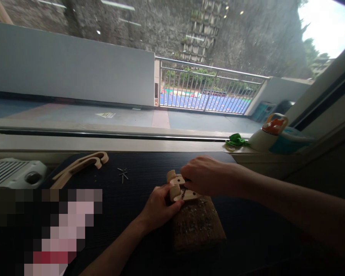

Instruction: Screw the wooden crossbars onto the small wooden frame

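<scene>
Two pale wooden pieces with curled ends and dark round holes (177, 193) lie side by side at the far edge of a brown wooden block (199, 224). My left hand (158, 207) grips their left side, its thumb along the near piece. My right hand (207, 176) is closed above them. A thin metal tool (184, 191) comes down from its fingers to the near piece. Its handle is hidden in the fist, so its exact kind does not show. The block's top is rough, with shiny metal bits in it.
Several loose nails (122, 174) lie on the black table (143, 168). Curved wooden hook-shaped pieces (80, 165) rest at its left, near a white slatted appliance (17, 172). On the windowsill stand a white jug with an orange top (261, 136) and a green cloth-like item (236, 140).
</scene>
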